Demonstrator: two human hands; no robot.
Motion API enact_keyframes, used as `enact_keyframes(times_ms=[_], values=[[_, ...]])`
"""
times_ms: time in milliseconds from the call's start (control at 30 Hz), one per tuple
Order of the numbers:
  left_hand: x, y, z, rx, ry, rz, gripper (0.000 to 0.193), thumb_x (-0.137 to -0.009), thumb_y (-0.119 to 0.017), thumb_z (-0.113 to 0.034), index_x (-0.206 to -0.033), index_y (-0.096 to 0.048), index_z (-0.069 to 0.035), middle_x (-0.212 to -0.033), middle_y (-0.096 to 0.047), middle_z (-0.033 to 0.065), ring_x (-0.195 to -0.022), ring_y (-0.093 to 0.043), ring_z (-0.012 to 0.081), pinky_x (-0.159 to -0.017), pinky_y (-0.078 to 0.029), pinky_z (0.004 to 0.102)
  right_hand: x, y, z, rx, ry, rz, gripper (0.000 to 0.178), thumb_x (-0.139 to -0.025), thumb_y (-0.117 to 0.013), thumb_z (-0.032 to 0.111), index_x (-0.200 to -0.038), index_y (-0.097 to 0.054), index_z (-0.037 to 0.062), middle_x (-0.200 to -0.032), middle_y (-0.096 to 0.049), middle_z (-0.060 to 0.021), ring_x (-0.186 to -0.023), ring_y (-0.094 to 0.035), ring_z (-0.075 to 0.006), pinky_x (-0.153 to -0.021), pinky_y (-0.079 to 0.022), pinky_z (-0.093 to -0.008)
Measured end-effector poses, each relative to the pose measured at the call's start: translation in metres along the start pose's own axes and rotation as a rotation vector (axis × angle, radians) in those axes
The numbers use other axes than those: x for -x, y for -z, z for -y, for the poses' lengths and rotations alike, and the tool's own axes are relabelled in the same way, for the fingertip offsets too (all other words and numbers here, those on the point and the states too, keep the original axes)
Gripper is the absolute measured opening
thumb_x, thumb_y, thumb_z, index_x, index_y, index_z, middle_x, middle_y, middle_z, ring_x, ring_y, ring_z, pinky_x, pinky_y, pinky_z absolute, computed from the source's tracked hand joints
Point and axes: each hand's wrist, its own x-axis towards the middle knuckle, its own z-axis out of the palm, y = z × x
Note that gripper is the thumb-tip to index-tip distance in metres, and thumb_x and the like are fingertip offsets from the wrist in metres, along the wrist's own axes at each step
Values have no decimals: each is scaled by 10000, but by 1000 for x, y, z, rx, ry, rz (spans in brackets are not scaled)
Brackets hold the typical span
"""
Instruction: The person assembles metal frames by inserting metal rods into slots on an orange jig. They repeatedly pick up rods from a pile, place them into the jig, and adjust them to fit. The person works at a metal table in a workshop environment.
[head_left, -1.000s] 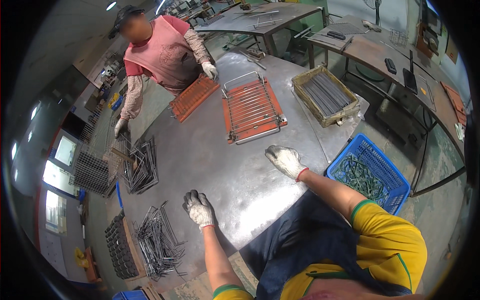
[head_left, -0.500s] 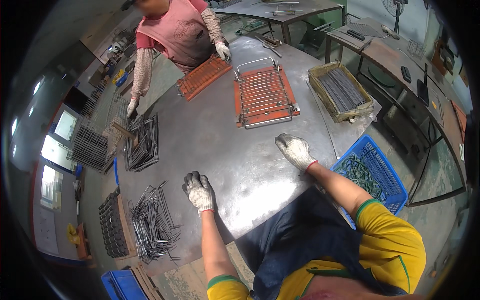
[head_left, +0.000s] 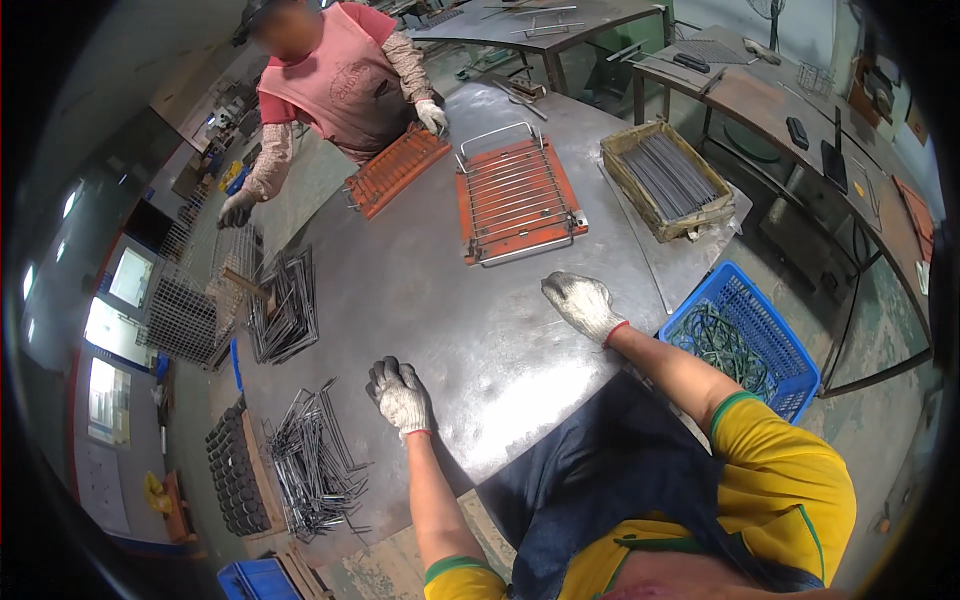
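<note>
My left hand [head_left: 400, 397], in a white knit glove with dark fingertips, lies on the metal table [head_left: 420, 300] with its fingers apart and nothing in it. To its left is a heap of short bent metal rods [head_left: 312, 465]. My right hand [head_left: 582, 306], gloved the same way, rests on the table with fingers curled in; I see nothing held. Beyond it lies an orange jig [head_left: 520, 195] with parallel metal rods across it and a bent wire handle at its far end.
Across the table a co-worker in pink has one gloved hand at a second orange jig [head_left: 400, 170]. A box of straight rods [head_left: 668, 180] stands at right, above a blue basket [head_left: 800, 350] of green strands. More bent wire frames [head_left: 285, 310] and wire mesh baskets [head_left: 180, 315] are at left.
The co-worker's hand on the left has moved away from the bent wire frames, outward over the mesh baskets. The view has shifted slightly; my hands stay resting on the table.
</note>
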Motion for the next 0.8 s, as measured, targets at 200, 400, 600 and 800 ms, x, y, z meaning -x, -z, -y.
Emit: enact_keyframes(times_ms=[200, 400, 600, 800], values=[[1, -5, 3, -10, 2, 1, 186, -858, -536, -172, -973, -589, -36, -992, -574, 118, -1000, -526, 295, -897, -386, 431, 0, -4, -3, -28, 7, -21, 317, -961, -477, 355, -1087, -625, 105, -1043, -664, -132, -956, -635, -336, -815, -499, -450], [1, -3, 1, -10, -5, -8, 183, -858, -536, -171, -971, -590, -37, -1003, -581, 118, -995, -528, 298, -893, -390, 425, 2, -3, -5, -82, 34, -43, 305, -962, -474, 344, -1079, -630, 110, -1028, -667, -128, -941, -637, -336, -807, -500, -449], [2, -1, -3, 16, -5, -29, 185, -868, -529, -178, -971, -591, -37, -995, -585, 115, -982, -534, 297, -891, -392, 423, 1, 1, -2, -58, 29, -25, 301, -962, -471, 335, -1078, -630, 108, -1031, -669, -124, -930, -643, -329, -797, -504, -449], [2, -5, -1, -16, -13, -27, 186, -865, -529, -176, -978, -589, -41, -995, -583, 118, -986, -533, 301, -897, -392, 422, 1, 0, -4, -49, 61, -38, 314, -969, -457, 336, -1092, -629, 105, -1064, -660, -131, -971, -635, -323, -833, -497, -440]])
